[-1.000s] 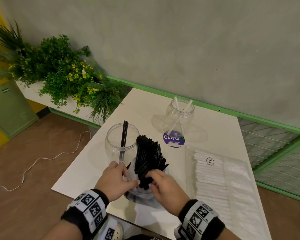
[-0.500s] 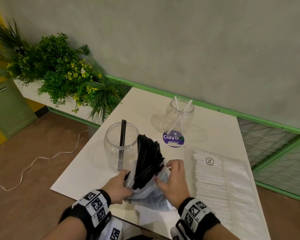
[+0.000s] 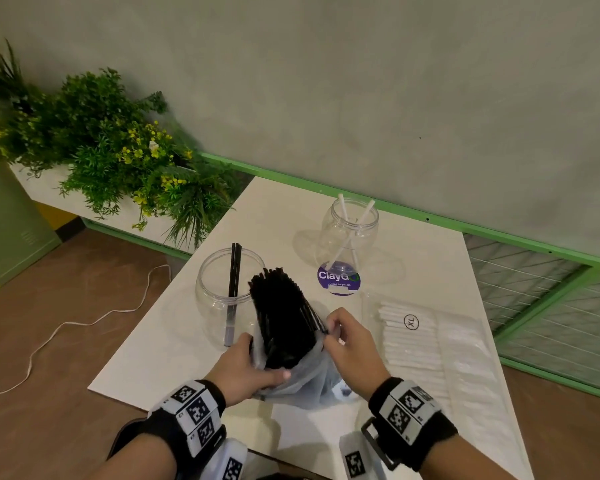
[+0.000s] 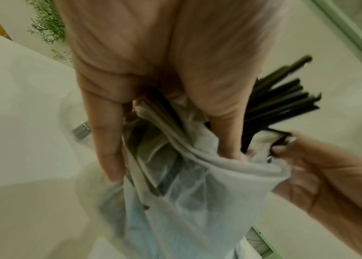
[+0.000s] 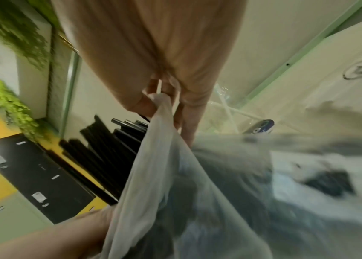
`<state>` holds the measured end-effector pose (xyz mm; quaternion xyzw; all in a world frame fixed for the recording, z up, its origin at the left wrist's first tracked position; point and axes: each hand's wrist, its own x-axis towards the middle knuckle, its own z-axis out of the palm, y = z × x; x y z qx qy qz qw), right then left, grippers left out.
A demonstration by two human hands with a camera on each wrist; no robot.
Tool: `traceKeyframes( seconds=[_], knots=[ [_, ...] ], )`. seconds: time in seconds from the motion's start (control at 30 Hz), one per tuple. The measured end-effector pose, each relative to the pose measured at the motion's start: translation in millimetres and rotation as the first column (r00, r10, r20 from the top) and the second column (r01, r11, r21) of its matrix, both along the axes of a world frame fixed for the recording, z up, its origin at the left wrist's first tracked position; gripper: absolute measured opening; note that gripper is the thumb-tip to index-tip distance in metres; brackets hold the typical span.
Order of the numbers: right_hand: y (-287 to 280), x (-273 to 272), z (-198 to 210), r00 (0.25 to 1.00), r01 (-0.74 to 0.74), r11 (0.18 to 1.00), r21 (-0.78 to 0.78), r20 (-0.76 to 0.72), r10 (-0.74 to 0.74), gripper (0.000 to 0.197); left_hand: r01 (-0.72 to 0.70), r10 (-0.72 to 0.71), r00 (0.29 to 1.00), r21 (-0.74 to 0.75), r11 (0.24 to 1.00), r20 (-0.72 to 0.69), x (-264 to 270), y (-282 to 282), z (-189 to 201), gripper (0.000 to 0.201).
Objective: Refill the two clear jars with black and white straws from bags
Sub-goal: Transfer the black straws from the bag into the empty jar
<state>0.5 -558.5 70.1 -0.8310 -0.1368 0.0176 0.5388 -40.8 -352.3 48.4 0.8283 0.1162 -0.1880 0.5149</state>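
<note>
A bundle of black straws [image 3: 283,317] stands upright in a clear plastic bag [image 3: 302,379] near the table's front edge. My left hand [image 3: 246,368] grips the bag and the bundle low on its left side [image 4: 175,140]. My right hand [image 3: 340,337] pinches the bag's upper rim [image 5: 162,99] on the right. Behind the bundle, the wide clear jar [image 3: 222,292] holds a few black straws. Farther back, the smaller clear jar [image 3: 350,233] holds two white straws. A flat bag of white straws [image 3: 426,344] lies to the right.
A purple round ClayGo sticker [image 3: 339,280] lies on the white table [image 3: 174,348] in front of the smaller jar. Green plants [image 3: 118,157] fill a planter to the left. A white cable [image 3: 84,323] trails over the brown floor. A green rail runs along the wall.
My right hand has left the bundle's base and risen to pinch the bag's rim on the right. My left hand slid lower on the bag. The straw bundle now stands more upright.
</note>
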Motion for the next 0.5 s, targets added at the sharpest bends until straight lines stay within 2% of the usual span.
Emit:
traceKeyframes(
  seconds=[0.07,0.13,0.3,0.43,0.5],
  knots=[
    [-4.4,-6.9,9.0,1.0,0.004,0.989,0.15,0.018,-0.007,0.026,-0.065,0.066,0.998,-0.063,0.996,0.019,2.2,-6.6,1.0,0.088],
    [-9.6,-9.8,13.8,0.999,0.03,0.978,0.207,0.024,-0.036,0.019,-0.081,0.082,0.997,-0.099,0.992,0.004,3.6,-15.0,3.3,0.086],
    [-36.1,-5.8,-5.4,0.98,0.195,0.98,0.04,-0.045,-0.193,0.029,-0.21,0.191,0.974,-0.165,0.964,-0.123,9.9,-28.1,7.7,0.053],
    [-53.5,-5.8,-17.2,0.973,0.214,0.972,-0.098,-0.07,-0.222,0.031,-0.25,0.215,0.962,-0.219,0.943,-0.17,14.5,-30.5,9.1,0.043],
    [-54.3,-8.1,-17.1,0.976,0.218,0.967,-0.13,0.007,-0.219,0.031,-0.251,0.212,0.961,-0.232,0.94,-0.179,15.7,-30.8,8.7,0.041]
  ],
)
